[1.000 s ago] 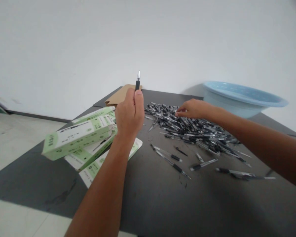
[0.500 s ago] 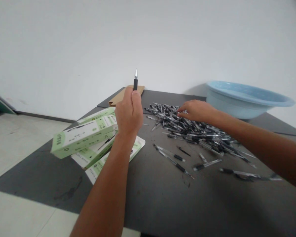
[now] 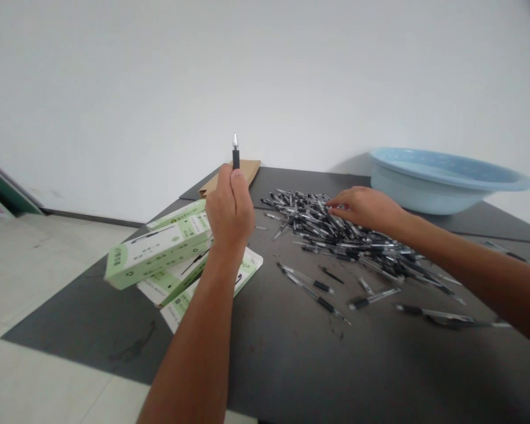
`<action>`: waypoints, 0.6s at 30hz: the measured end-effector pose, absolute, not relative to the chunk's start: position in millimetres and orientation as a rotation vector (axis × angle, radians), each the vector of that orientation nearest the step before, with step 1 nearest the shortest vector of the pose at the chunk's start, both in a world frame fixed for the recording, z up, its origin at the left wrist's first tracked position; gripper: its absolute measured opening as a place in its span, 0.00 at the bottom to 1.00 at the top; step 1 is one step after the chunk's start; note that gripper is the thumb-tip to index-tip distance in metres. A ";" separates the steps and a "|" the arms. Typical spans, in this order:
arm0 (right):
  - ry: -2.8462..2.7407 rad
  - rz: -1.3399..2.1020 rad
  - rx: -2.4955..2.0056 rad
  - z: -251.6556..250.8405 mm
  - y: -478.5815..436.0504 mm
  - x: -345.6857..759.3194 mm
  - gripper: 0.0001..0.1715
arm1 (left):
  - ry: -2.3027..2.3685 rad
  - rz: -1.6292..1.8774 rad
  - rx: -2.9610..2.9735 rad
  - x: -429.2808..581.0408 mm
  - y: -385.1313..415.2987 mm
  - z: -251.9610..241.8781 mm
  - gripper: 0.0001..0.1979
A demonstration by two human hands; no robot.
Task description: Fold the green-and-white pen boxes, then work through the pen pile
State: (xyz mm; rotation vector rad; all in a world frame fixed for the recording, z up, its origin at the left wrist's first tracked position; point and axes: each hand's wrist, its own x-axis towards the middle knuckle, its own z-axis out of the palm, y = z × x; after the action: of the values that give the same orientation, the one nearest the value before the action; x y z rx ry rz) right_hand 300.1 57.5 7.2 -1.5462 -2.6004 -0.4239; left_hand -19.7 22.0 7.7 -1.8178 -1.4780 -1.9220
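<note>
Upright in my left hand (image 3: 230,206) is a pen (image 3: 235,154) with a black grip and a silver cone tip pointing up; the fist hides its lower part. My right hand (image 3: 366,206) reaches over the far side of a heap of clear-and-black pens (image 3: 335,232). Its thumb and fingertips come together among the pens, and whatever lies between them is hard to make out. Nearer to me, a few loose pens (image 3: 311,291) and a small black piece (image 3: 331,274) lie apart from the heap.
Green-and-white pen boxes (image 3: 159,247) are stacked to the left, partly behind my left forearm. Behind my left hand lies a flat brown cardboard piece (image 3: 249,171). A light blue basin (image 3: 424,191) stands at the back right of the dark table (image 3: 291,377), near the white wall.
The view has shifted slightly. My left hand still holds the pen upright, a little lower in the picture. My right hand stays at the heap, its fingers drawn slightly closer together.
</note>
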 end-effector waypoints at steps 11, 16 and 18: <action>-2.721 -0.209 -1.482 7.3 89.2 226.5 0.18 | -1.463 -1.938 -1.843 -20.1 16.9 12.6 0.14; -2.720 -0.088 -1.502 14.6 135.9 178.5 0.14 | -1.516 -1.937 -1.856 -20.9 14.0 14.5 0.15; -2.710 -0.064 -1.509 17.9 148.0 161.4 0.18 | -1.535 -1.910 -1.879 -20.9 13.2 14.8 0.15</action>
State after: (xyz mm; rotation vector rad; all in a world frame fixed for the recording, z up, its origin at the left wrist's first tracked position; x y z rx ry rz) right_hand 161.4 148.0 17.9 -1.5093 -2.7096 -0.0640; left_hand -20.9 13.2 14.8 -1.8793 -1.5353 -1.9097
